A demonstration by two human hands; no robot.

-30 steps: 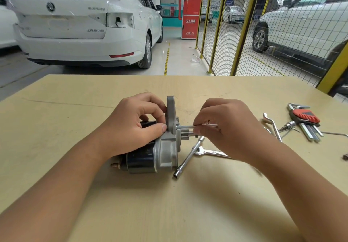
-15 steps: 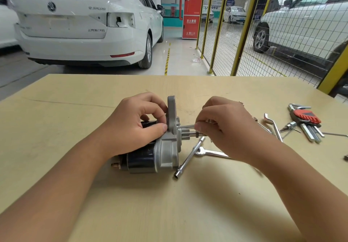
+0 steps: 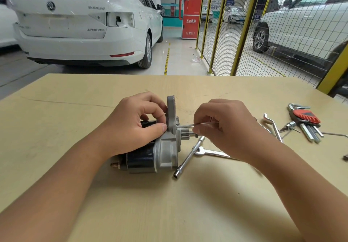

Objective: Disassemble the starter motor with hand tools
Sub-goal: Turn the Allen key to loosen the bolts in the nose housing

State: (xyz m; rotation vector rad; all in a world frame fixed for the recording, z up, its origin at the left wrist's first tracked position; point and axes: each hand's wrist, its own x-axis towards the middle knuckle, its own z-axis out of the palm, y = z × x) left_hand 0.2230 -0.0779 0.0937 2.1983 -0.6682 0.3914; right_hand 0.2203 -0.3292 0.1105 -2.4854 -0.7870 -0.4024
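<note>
The starter motor (image 3: 150, 157) lies on its side mid-table, black body to the left, silver nose housing and upright flange to the right. My left hand (image 3: 131, 128) grips its upper black part, thumb against the flange. My right hand (image 3: 222, 126) pinches a thin silver hex key (image 3: 185, 126) whose tip meets the flange face just above the pinion gear (image 3: 185, 133). The key's far end is hidden in my fingers.
A socket T-wrench (image 3: 188, 157) and an open-end spanner (image 3: 211, 152) lie right of the motor. Farther right are an offset wrench (image 3: 273, 126), a red hex key set (image 3: 305, 119) and loose keys. Beyond the wooden table (image 3: 75, 100) stand a fence and parked cars.
My right hand shifted slightly left and back, twisting the hex key in its fingers at the flange. The left hand and the motor stayed put.
</note>
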